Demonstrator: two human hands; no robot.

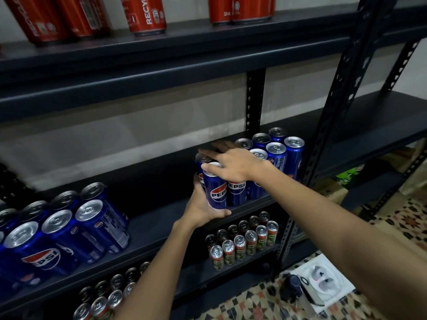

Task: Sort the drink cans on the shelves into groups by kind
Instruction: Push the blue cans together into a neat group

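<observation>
Slim blue Pepsi cans (276,153) stand packed together on the right of the middle shelf (150,218). My left hand (203,205) grips the front left slim Pepsi can (216,192) of that group from the left and below. My right hand (233,163) lies flat over the tops of the cans beside it, fingers straight and pointing left. Wider blue Pepsi cans (62,229) stand in a block at the left of the same shelf. Red cola cans (145,15) line the top shelf.
Small green-and-red cans (245,241) stand in rows on the lower shelf, with more such cans (108,294) to the left. A black slotted upright (342,93) rises right of the slim cans. A dark bottle (292,287) and a white packet (323,278) lie on the patterned floor.
</observation>
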